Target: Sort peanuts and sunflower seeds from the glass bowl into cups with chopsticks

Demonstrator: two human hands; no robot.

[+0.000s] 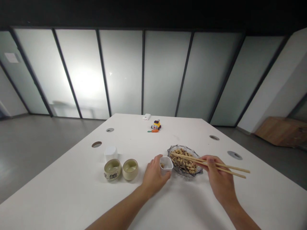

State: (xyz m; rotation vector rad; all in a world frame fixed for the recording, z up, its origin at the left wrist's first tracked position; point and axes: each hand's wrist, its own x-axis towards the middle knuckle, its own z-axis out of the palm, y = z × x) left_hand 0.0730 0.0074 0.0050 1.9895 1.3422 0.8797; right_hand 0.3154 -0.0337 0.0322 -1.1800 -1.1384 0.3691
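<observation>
My left hand (153, 175) held a little white cup (169, 163) near me on the counter (79, 201), maybe with crumbs inside. My right hand (219, 179) pinched chopsticks (230, 167), tips over the glass bowl (199, 172) of seeds (183, 163) to its right.

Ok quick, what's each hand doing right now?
Left hand: closed around the small white cup.
Right hand: closed, holding two chopsticks over the glass bowl.
</observation>
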